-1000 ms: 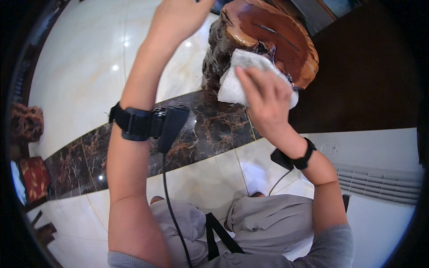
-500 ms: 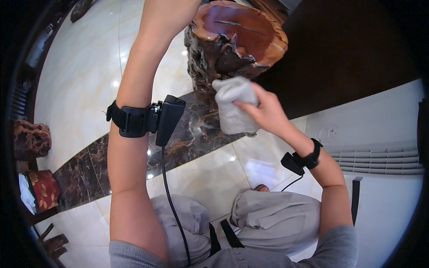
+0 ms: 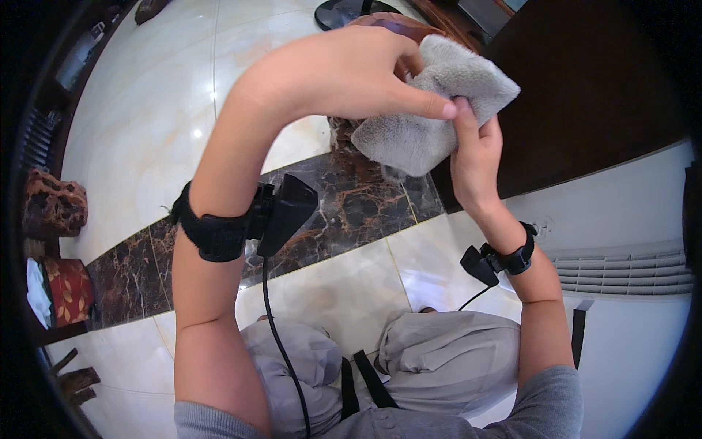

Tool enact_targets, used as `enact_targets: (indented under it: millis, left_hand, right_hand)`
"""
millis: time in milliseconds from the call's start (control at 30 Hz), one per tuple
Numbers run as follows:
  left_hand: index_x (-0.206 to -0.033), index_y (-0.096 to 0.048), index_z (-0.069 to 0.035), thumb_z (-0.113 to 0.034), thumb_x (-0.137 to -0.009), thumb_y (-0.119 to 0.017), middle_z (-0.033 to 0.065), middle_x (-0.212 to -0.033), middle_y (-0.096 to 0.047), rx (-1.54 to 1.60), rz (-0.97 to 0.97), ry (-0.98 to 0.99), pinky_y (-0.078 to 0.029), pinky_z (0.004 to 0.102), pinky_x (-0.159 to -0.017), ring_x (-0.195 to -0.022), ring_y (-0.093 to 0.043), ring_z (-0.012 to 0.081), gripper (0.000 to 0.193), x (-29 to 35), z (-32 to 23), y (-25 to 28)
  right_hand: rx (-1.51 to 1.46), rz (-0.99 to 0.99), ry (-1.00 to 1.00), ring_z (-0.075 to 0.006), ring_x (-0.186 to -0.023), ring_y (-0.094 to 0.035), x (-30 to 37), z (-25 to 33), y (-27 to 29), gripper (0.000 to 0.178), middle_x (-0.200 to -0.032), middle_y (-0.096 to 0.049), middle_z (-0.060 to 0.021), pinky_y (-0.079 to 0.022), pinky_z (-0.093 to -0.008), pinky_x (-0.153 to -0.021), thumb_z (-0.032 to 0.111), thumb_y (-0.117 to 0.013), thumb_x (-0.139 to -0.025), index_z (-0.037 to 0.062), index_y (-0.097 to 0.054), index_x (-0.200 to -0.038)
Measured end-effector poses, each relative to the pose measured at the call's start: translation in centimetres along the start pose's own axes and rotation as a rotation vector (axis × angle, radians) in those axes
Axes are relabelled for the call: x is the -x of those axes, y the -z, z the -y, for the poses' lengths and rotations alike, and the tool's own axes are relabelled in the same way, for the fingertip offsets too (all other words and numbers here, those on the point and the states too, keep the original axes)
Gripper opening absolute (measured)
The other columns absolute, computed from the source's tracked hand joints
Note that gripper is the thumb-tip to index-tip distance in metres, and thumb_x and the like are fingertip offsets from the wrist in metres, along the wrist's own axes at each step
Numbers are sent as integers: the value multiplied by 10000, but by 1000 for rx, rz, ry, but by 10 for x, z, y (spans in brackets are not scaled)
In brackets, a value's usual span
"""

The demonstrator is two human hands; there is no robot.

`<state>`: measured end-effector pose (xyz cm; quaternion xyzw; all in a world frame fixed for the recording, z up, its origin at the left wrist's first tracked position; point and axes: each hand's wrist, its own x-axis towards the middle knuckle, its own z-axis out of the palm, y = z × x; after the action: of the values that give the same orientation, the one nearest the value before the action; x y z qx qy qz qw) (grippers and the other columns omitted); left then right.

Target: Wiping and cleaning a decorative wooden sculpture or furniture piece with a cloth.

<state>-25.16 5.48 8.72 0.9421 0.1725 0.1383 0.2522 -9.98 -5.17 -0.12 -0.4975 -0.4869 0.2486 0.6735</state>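
A grey cloth (image 3: 417, 135) is spread between my two hands, in front of the polished wooden stump (image 3: 387, 23). My left hand (image 3: 358, 73) reaches in from the left and grips the cloth, thumb on its near face and fingers partly hidden behind it. From the right, my right hand (image 3: 477, 157) pinches the cloth near its middle, its thumb close to the left thumb. Most of the stump's top is hidden behind my left hand and the cloth; a bit of its rough dark side shows beneath the left wrist.
A dark panel (image 3: 585, 95) stands on the right, above a white unit with a slatted vent (image 3: 621, 272). At the left are a carved wooden stool (image 3: 55, 203) and a red tissue box (image 3: 69, 290). A round black base (image 3: 344, 11) lies beyond the stump.
My left hand has come back from the stump's far left edge and taken hold of the cloth. My right hand has risen with the cloth, which has gone from bunched to partly opened out.
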Motion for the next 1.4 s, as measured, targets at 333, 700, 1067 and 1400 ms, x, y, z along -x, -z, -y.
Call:
enact_targets:
  millis: [333,700,1067,1400]
  left_hand:
    - [-1142,-466,-20,-283,-882,-474,83,-1129,-516,499,-564,-20,-417,297,-900,-979,-535,165,370,15,162,-73]
    - [-1067,-508,-48,-261,-853,-489,122,-1026,-517,1007,-1104,520,-405,330,-812,-957,-503,228,302,-47,172,-128]
    - [-1261,-325,35,-457,-887,-368,222,-1281,-345,655,-1169,318,-220,379,-1011,-1207,-310,342,619,-59,124,-154]
    - [-1209,-394,71,-460,-893,-326,250,-1177,-477,972,-1110,356,-301,329,-956,-1116,-436,341,622,-68,155,-157]
  right_hand:
    - [285,-135,448,-187,-997,-525,-35,-5,53,300,-1142,-495,-149,-425,-309,-854,84,-343,-908,-26,-428,-1174]
    - [573,-86,533,-214,-1128,-420,-46,-23,50,287,-1223,-421,-124,-315,-331,-970,104,-369,-887,6,-473,-1136]
    - [598,-87,301,-242,-1267,-265,-76,-56,61,398,-1353,-301,-127,-202,-343,-1035,256,-330,-912,31,-471,-1208]
    - [475,-103,253,-230,-1238,-313,-75,-60,50,450,-1341,-327,-117,-218,-338,-1028,276,-277,-906,-11,-556,-1112]
